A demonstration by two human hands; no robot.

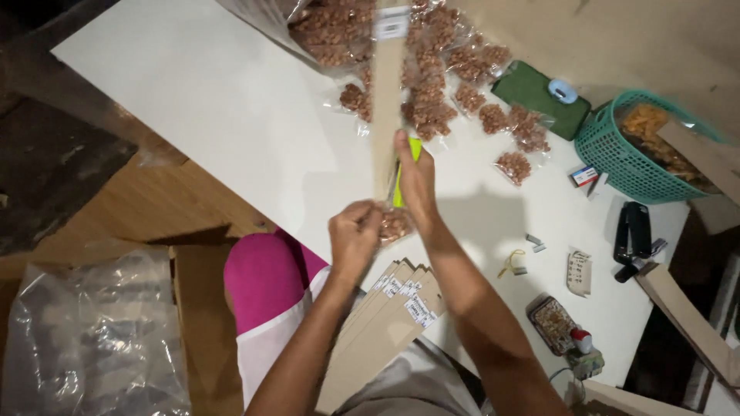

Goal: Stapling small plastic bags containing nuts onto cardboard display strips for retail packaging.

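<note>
Currently:
Left hand (pixel 353 235): grip pinching small clear peanut bag (pixel 395 226).
Right hand (pixel 416 181): grip grasping lime-green stapler (pixel 406 166) against long brown cardboard strip (pixel 385 100).
Desk (pixel 223 115): white.

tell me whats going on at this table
A person sits at a white table, working with both hands. The left hand pinches a small clear bag of nuts against the lower end of a long cardboard strip. The right hand grips a green stapler at that strip. More nut bags lie piled beyond, a stack of strips rests on the lap, and a teal basket stands to the right.
</note>
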